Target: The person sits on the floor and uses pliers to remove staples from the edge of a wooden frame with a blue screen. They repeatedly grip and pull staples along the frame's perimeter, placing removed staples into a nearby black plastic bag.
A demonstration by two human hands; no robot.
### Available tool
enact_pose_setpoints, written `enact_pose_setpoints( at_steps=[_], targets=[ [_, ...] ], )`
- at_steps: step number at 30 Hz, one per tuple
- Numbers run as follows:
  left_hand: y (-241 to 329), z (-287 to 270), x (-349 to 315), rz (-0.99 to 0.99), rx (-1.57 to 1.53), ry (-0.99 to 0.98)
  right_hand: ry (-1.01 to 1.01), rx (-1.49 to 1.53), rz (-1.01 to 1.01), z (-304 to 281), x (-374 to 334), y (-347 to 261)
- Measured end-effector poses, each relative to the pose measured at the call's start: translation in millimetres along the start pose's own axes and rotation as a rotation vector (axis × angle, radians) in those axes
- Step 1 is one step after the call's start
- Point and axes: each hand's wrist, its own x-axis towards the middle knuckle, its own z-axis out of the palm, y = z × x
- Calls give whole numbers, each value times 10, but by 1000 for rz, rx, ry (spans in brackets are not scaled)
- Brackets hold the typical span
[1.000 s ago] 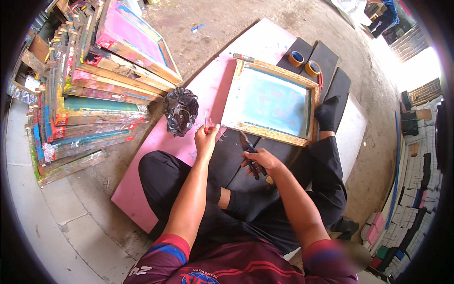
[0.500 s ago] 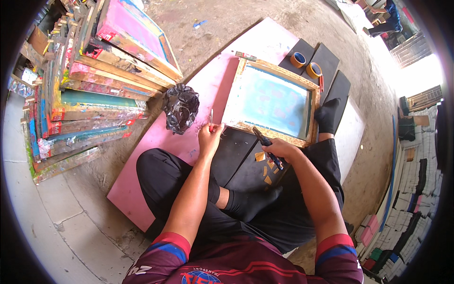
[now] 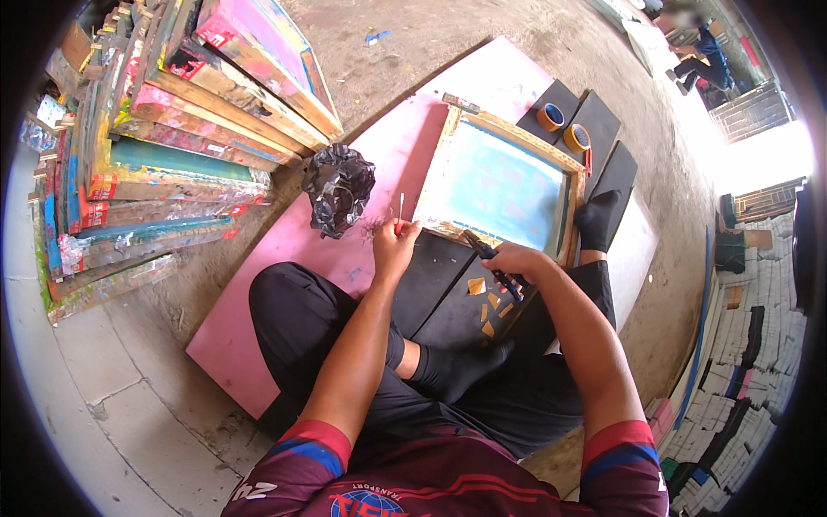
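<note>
My left hand (image 3: 395, 247) is closed at the near left corner of a wooden screen-printing frame (image 3: 441, 226) with pale blue mesh (image 3: 504, 177). A thin screwdriver-like tool (image 3: 401, 205) with a light shaft sticks up from its fingers. My right hand (image 3: 519, 260) grips dark pliers (image 3: 480, 246) by the handles, their jaws pointing at the frame's near edge. Whether the jaws touch the wood, I cannot tell. Just below the pliers, small tan scraps (image 3: 477, 286) lie on a black board (image 3: 431, 274) between my legs.
A crumpled black plastic bag (image 3: 338, 189) sits left of the frame on a pink board (image 3: 258, 293). Paint-stained frames (image 3: 181, 185) are stacked at the left. Two tape rolls (image 3: 576, 138) rest beyond the frame's right corner. Another person (image 3: 708, 60) is at the far right.
The whole view has shifted slightly. My right hand and the pliers have tilted a little, the handles swinging right. Both hands keep their hold. More of the other person shows.
</note>
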Motion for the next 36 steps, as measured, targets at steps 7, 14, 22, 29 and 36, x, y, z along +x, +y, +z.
enact_pose_setpoints(
  at_steps=[7,14,22,29,36],
  targets=[
    [119,35,-17,-75,14,-20,-12,23,2,-9,68,-101],
    [48,53,-36,-16,59,-39,238,-45,-77,424,197,192],
    [-10,43,-33,-89,101,-60,628,-43,-123,979,364,398],
    [7,84,-177,-280,-101,-219,578,-49,-209,1085,253,378],
    [100,79,-316,-453,-347,-436,218,217,-286,1268,47,272]
  ],
)
